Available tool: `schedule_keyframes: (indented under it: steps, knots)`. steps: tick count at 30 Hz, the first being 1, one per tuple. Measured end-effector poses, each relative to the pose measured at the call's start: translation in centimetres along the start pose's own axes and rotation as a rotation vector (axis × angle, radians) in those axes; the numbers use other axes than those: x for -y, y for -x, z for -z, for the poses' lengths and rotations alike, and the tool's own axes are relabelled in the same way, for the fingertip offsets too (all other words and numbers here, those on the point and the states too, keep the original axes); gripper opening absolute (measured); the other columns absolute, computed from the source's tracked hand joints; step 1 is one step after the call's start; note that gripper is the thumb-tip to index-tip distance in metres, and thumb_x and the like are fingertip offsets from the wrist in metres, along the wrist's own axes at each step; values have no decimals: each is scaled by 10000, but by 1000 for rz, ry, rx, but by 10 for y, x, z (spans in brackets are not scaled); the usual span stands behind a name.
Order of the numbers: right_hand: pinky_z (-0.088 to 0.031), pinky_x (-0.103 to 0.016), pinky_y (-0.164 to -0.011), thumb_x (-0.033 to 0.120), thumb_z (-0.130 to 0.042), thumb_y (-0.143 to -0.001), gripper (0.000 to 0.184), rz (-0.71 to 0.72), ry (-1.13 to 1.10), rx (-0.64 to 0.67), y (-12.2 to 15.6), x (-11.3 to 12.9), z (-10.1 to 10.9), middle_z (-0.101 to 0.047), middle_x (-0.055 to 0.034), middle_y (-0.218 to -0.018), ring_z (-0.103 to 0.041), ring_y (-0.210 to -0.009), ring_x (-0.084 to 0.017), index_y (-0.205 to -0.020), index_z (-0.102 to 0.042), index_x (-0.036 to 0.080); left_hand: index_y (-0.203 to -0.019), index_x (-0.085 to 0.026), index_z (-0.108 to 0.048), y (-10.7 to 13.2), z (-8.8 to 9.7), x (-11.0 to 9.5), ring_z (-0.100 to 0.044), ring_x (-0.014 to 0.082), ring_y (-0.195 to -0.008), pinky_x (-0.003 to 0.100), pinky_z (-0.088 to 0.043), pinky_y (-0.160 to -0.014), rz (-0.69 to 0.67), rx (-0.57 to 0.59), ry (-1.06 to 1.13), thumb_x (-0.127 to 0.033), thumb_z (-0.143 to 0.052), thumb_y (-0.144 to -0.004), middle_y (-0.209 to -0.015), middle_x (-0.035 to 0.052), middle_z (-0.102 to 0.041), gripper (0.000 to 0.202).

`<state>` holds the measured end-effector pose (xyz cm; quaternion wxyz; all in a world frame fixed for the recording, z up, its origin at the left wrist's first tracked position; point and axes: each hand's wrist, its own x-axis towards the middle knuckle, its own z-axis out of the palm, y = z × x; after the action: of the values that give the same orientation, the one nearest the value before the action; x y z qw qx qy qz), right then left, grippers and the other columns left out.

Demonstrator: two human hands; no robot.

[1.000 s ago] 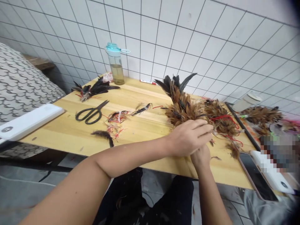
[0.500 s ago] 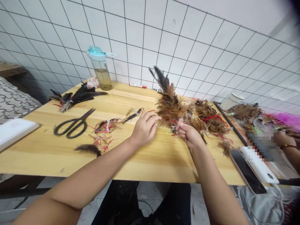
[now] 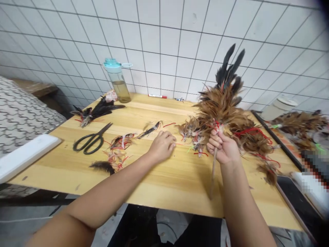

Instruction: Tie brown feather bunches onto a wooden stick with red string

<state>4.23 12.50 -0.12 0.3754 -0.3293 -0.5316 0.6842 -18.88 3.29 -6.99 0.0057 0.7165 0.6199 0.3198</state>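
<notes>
1 pair of scissors [image 3: 99, 133] is lying at left. The left hand [image 3: 162, 146] is resting curled on the tabletop [image 3: 180, 185]; whether it is pinching anything, I am unable to judge. The right hand [image 3: 222, 147] is gripping the stick [image 3: 214, 168] under the feather bundle [image 3: 222, 103]; steadying it close to the red binding [image 3: 216, 124] seems advisable.

1. Bottle [image 3: 120, 91]: blue lid, yellowish liquid, upright near the wall [image 3: 169, 44].
2. Marker [image 3: 157, 96]: white and red, lying right of the bottle.
3. Cup [image 3: 277, 109]: pale, far right.
4. Phone [image 3: 295, 200]: dark screen up, near right corner.
5. White slab [image 3: 28, 154]: left edge.
6. Cloth [image 3: 24, 106]: wavy-patterned, far left.
</notes>
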Motion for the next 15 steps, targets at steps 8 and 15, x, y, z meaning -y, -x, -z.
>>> schedule_keyframes:
  steps: [8,15]
  knots:
    - [-273,-187,-417,208,-621,-779,138,44,-553,33,-1,1,33,-140,100,-568,-93,-423,-49,-773,-488,174,-893,-173,-657,-15,35,53,-555,223,-965,376,-423,-911,205,-239,-166,-182,-495,-847,-947,83,-647,169]
    - [-337,-196,-405,123,-572,-760,110,61,-742,30,-9,-7,53,-219,101,-532,-210,-379,-42,-797,-475,157,-833,-184,-659,-6,90,86,-581,244,-924,397,-412,-890,459,-273,-343,-221,-507,-828,-881,77,-668,157]
